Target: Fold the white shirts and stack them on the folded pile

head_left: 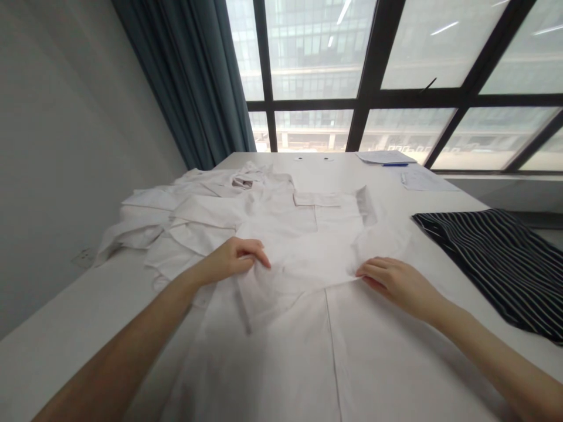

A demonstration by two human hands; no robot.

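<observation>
A white garment (281, 351), long like a coat, lies spread over the table toward me, with a straight seam running down its lower part. My left hand (233, 258) pinches a fold of its cloth left of the middle, and a loose corner hangs below those fingers. On the other side, my right hand (391, 281) grips the edge of the same fold between thumb and fingers. The edge runs slightly raised between both hands. Beyond them, a stitched band and an upright flap of white cloth show. The fingertips are partly hidden by fabric.
More crumpled white clothes (162, 205) are heaped at the left. A black cloth with white stripes (497, 258) lies at the right edge. Papers (426, 179) and a blue pen (394, 165) rest at the back of the white table (325, 173), before the windows. A blue curtain (197, 82) hangs behind.
</observation>
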